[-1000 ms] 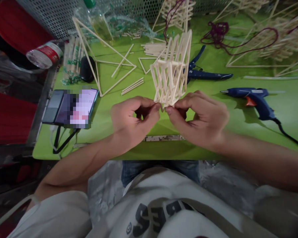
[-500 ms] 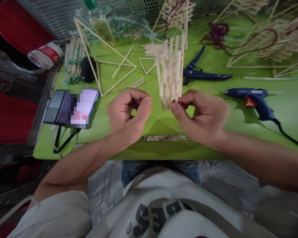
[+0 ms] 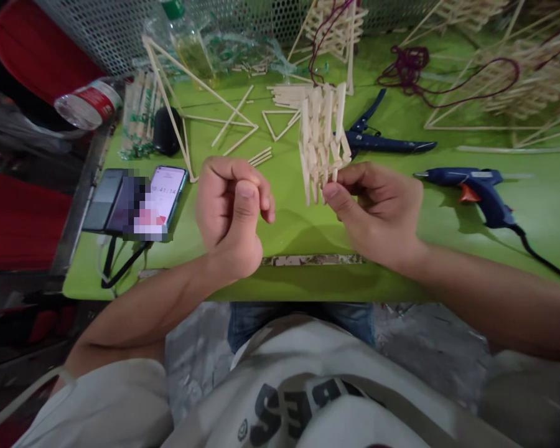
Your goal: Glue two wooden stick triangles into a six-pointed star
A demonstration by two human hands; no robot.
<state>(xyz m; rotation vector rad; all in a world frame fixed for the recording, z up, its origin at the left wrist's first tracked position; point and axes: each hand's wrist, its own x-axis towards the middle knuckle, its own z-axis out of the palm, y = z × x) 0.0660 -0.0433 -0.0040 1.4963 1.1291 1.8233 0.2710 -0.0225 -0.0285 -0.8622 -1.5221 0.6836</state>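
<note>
My right hand (image 3: 378,208) pinches the lower right corner of a wooden stick lattice (image 3: 324,134) between thumb and fingers. The lattice is built of pale crossed sticks and is held up above the table. My left hand (image 3: 233,214) is apart from it, to the left, with fingers curled and the thumb pressed against them. Whether anything small sits in that pinch is hidden. Behind the lattice lie blue cutting pliers (image 3: 387,142), partly covered by it. A small stick triangle (image 3: 280,121) rests on the table to its left.
A blue glue gun (image 3: 480,186) with a cord lies at right. A large stick frame (image 3: 205,118) stands at left behind a phone (image 3: 165,193). Purple string (image 3: 406,65) and more lattices (image 3: 518,81) are at the back right. Bottles (image 3: 91,102) stand along the back left.
My left hand has drawn back left from the lattice, its fingers curling in. The lattice has tilted and lowered slightly in my right hand, its sticks now spread differently.
</note>
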